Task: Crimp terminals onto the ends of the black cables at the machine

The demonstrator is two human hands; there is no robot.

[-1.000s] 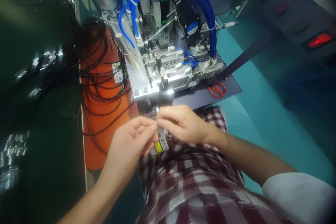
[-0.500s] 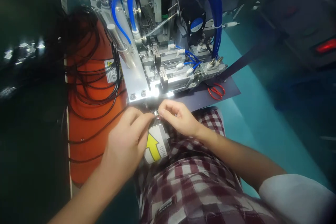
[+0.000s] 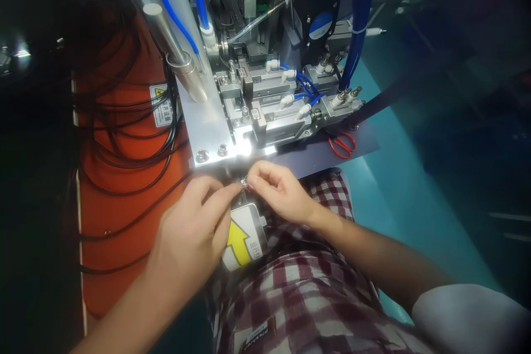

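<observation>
My left hand is closed in a pinch, its thumb and finger meeting at a tiny pale part with thin wires. From the other side my right hand pinches at the same small part, fingers curled. What exactly each fingertip grips is too small to make out. Just below the fingertips is a white-faced motor-like block with a yellow arrow. Above both hands stands the machine's bright metal plate, its front edge close to my fingers.
Metal cylinders with blue air tubes fill the machine behind my hands. Red-handled scissors lie on the dark plate at right. Black cables loop over the orange surface at left. Checkered cloth covers my lap.
The view has shifted slightly, so the machine and orange surface appear further left and closer. Both hands stay pinched together at the small part, with the left wrist slightly lower in view.
</observation>
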